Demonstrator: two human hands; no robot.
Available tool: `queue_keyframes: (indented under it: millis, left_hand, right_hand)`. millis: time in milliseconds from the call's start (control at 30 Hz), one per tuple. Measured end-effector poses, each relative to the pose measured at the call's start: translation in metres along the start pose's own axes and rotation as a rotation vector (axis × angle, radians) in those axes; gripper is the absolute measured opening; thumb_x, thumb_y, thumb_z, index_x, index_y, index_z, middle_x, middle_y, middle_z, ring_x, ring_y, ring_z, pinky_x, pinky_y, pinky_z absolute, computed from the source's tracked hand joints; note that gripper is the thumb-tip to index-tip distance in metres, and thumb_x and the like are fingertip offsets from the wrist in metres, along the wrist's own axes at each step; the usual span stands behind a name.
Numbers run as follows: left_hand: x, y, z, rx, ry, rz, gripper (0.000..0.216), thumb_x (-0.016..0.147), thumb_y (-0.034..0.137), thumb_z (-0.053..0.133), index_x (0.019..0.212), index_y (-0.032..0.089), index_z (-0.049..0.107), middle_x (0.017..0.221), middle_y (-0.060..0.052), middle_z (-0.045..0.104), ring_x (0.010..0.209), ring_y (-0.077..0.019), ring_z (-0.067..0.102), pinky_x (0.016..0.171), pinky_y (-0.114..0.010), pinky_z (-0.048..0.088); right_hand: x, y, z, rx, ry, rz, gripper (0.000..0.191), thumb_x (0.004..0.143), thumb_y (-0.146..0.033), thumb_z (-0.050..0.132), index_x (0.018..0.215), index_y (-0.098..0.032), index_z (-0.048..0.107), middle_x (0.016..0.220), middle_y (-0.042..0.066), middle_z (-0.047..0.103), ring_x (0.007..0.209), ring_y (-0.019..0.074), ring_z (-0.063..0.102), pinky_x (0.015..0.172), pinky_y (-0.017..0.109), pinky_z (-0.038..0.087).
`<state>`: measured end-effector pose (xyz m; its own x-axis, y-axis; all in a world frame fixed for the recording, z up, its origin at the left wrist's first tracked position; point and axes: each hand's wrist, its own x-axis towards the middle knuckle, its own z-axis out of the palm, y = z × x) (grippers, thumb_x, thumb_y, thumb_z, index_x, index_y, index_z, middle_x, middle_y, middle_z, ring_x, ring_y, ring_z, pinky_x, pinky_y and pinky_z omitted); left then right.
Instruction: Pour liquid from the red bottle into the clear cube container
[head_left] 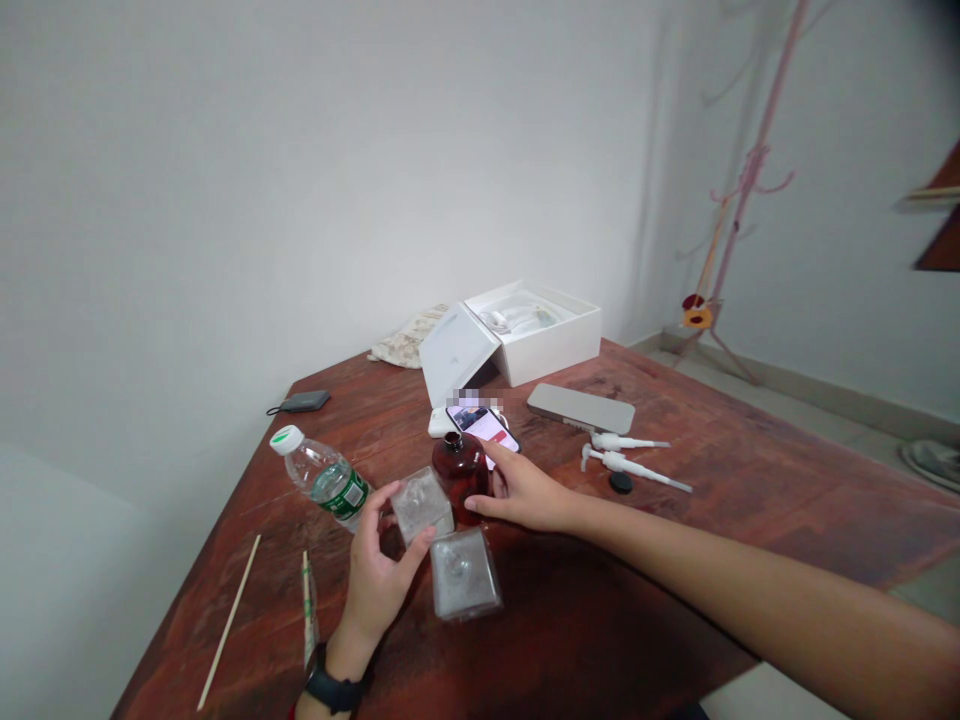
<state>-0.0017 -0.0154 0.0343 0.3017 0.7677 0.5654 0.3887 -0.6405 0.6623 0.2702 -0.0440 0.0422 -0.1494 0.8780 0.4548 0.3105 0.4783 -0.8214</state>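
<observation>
In front of me spreads a reddish-brown wooden table point(592, 635), its surface streaked with darker patches. Nearest me on it lies a clear square container point(466, 575). To my left I have a bare stick point(229, 622), a slim wrapped packet point(308, 600) and a water bottle point(328, 480) with a white cap; farther along that edge lies a dark grey flat item point(301, 401). At the back I see a patterned cloth point(405, 345) beside an open white box point(555, 345). Towards my right lie a grey case point(581, 408), two white pumps point(637, 468) and, just beside them, a black cap point(620, 483).
</observation>
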Motion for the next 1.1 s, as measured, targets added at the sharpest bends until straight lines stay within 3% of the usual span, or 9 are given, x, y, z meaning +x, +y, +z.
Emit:
queue_keyframes:
  millis: [500, 733, 1100]
  left_hand:
    - [0.0030, -0.0071, 0.0004, 0.031, -0.016, 0.018, 0.053, 0.092, 0.046, 0.080, 0.135, 0.022, 0.060, 0.131, -0.013, 0.069, 0.120, -0.0332, 0.071, 0.097, -0.045, 0.064]
    - [0.0035, -0.0055, 0.0004, 0.042, -0.055, 0.010, 0.049, 0.091, 0.043, 0.080, 0.132, 0.022, 0.062, 0.125, -0.012, 0.072, 0.112, -0.0326, 0.075, 0.097, -0.047, 0.062]
    - [0.0034, -0.0070, 0.0013, 0.052, -0.109, -0.034, 0.047, 0.093, 0.043, 0.077, 0.131, 0.022, 0.061, 0.122, -0.012, 0.074, 0.110, -0.0332, 0.075, 0.101, -0.051, 0.059]
  right_hand:
    - [0.0008, 0.0012, -0.0024, 0.025, -0.018, -0.011, 0.075, 0.085, -0.033, 0.088, 0.152, -0.018, 0.057, 0.144, 0.016, 0.072, 0.133, 0.0375, 0.068, 0.117, 0.052, 0.051]
    - [0.0012, 0.0001, -0.0013, 0.015, -0.011, 0.001, 0.080, 0.083, -0.027, 0.089, 0.155, -0.020, 0.055, 0.130, 0.013, 0.078, 0.124, 0.0365, 0.072, 0.110, 0.051, 0.056]
    - [0.0016, -0.0015, -0.0033, -0.004, -0.020, 0.000, 0.081, 0.083, -0.031, 0.088, 0.155, -0.016, 0.054, 0.147, 0.018, 0.070, 0.134, 0.0377, 0.067, 0.118, 0.053, 0.050]
